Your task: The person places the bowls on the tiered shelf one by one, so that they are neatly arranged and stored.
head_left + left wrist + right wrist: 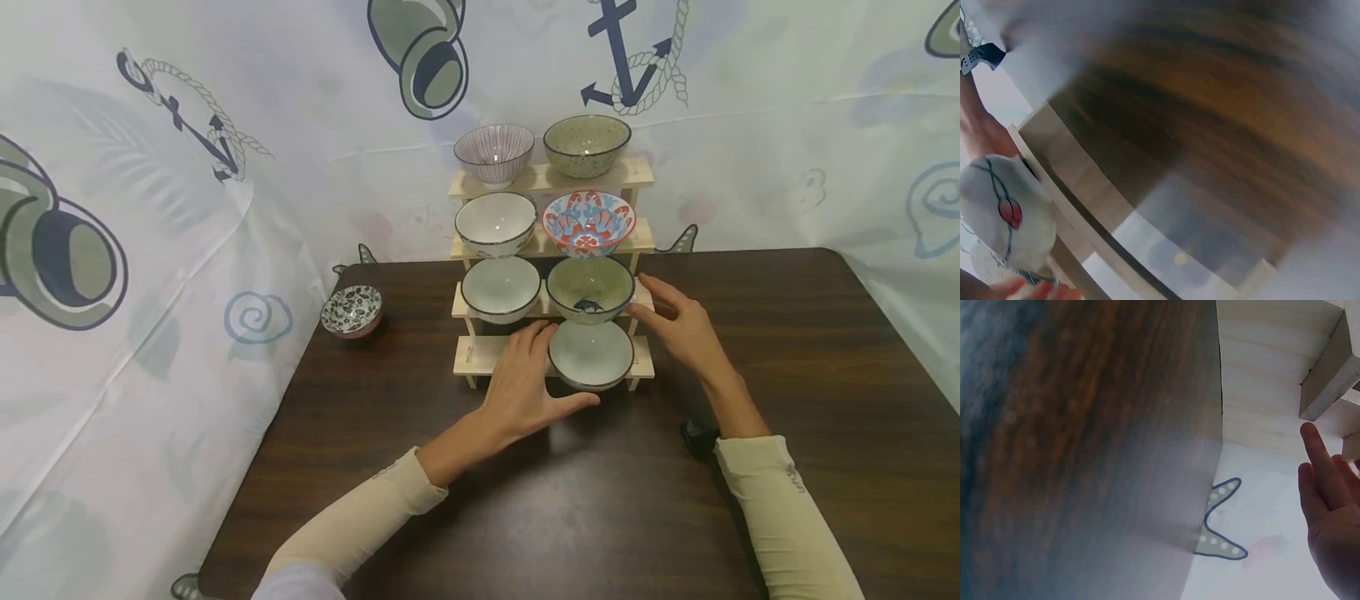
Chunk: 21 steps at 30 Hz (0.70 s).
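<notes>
My left hand (525, 387) is at the left and front of a white bowl (590, 354) on the lowest step of a wooden stand (477, 354). Its fingers are extended and the thumb stretches below the rim; contact is hard to tell. The left wrist view shows red and green decoration on a white bowl's outside (1010, 212), with fingertips (1038, 291) below it. My right hand (681, 329) is beside the stand's right edge, its thumb close to a green bowl (590, 287) one step up. Extended fingers (1325, 472) of that hand point toward the wooden frame in the right wrist view.
Higher steps hold white bowls (501, 287) (495, 223), a red-and-blue patterned bowl (588, 221), a striped bowl (493, 152) and a speckled green bowl (587, 146). A small black-and-white patterned bowl (352, 311) sits at the dark table's (360, 467) left side. A printed curtain (300, 100) hangs behind.
</notes>
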Available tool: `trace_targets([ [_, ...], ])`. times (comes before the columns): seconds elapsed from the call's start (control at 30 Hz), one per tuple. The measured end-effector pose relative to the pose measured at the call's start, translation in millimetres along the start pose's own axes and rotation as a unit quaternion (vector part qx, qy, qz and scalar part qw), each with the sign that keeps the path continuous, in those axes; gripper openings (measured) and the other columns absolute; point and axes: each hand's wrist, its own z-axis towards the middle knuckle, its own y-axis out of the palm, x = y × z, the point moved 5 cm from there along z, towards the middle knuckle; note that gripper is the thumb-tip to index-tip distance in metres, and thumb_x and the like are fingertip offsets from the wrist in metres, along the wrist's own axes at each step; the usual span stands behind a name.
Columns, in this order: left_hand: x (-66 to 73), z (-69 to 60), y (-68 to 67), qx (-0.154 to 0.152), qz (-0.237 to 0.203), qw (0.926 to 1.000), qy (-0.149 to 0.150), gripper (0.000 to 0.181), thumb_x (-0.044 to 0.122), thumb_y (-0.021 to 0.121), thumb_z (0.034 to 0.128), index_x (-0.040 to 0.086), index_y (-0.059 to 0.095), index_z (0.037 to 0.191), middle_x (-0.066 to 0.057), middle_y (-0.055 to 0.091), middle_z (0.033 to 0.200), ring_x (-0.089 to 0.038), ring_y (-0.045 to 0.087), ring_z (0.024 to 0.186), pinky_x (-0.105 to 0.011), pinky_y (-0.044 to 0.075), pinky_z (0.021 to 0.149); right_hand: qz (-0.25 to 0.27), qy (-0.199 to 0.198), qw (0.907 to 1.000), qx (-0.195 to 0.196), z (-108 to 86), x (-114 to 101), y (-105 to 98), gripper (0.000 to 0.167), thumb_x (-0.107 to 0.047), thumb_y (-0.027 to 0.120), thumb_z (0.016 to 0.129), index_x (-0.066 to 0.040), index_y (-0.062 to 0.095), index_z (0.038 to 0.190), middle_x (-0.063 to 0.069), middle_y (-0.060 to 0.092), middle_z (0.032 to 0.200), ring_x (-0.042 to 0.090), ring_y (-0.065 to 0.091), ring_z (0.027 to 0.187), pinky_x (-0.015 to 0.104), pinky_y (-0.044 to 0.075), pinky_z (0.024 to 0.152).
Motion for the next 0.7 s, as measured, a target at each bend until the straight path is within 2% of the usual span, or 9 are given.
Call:
trace_targets([
  [0.2,-14.5,-3.7,-10.2,-0.033,-0.004,0.9986,0.042,0.106,0.074,0.077,0.075,0.01,0.044,0.153,-0.009,0.049,0.153,-0.028,0.05,0.14,-0.046,0.044,0.117,-0.002,0.017,0.9998,-0.006,0.2,0.4,-0.5,0.071,-0.049,0.066,0.099,-0.028,0.039,0.161,0.007,0.035,0.168,0.05,0.046,0.143,0.067,0.043,0.111],
  [0.37,-23.5,-5.9,-16.7,-0.062,-0.018,0.9948,0.079,0.102,0.071,0.077,0.0776,0.012,0.044,0.154,-0.008,0.047,0.157,-0.026,0.046,0.146,-0.049,0.041,0.119,-0.002,0.009,0.9999,-0.005,0.6,1.0,-1.9,0.07,-0.047,0.066,0.1,-0.026,0.038,0.161,0.009,0.035,0.168,0.051,0.045,0.143,0.067,0.042,0.111],
  [0.57,-30.8,-7.5,-23.3,-0.111,-0.044,0.9896,0.08,0.098,0.07,0.074,0.0807,0.018,0.042,0.157,-0.003,0.042,0.162,-0.023,0.039,0.15,-0.052,0.037,0.122,-0.001,0.007,1.0,-0.006,0.8,2.9,-2.5,0.071,-0.044,0.067,0.1,-0.025,0.037,0.162,0.009,0.035,0.168,0.052,0.045,0.143,0.068,0.042,0.111],
  [0.7,-33.3,-9.3,-29.3,-0.119,-0.053,0.9874,0.091,0.097,0.07,0.074,0.0814,0.019,0.042,0.158,-0.002,0.042,0.162,-0.023,0.039,0.151,-0.052,0.036,0.123,-0.001,0.005,1.0,-0.006,0.1,1.7,-1.6,0.071,-0.044,0.067,0.1,-0.025,0.038,0.161,0.008,0.035,0.168,0.052,0.045,0.143,0.068,0.043,0.11],
])
